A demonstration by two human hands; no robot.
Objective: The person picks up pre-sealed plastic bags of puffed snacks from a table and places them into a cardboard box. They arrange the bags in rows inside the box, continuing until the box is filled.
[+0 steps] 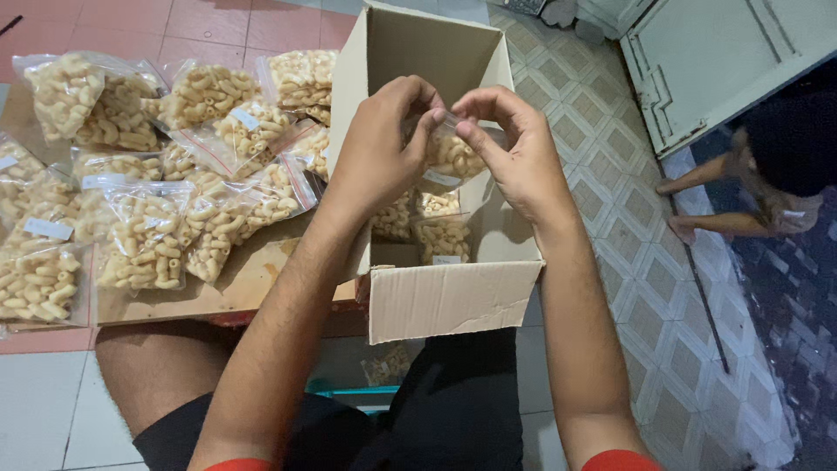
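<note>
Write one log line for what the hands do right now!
left hand + right hand: pinching snack bag top | over open cardboard box | more bags left

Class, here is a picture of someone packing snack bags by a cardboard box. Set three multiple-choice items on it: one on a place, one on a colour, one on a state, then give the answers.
1. Where is the bag that both hands hold?
A. over the open box
B. on the floor tiles
C. on the board

2. What colour are the snacks?
A. green
B. pale yellow
C. black

3. How is the box?
A. taped shut
B. crushed flat
C. open on top

Answers:
A, the left hand and right hand pinch the small clear bag above the cardboard box.
B, the bags on the board show it.
C, its flaps stand apart.
</note>
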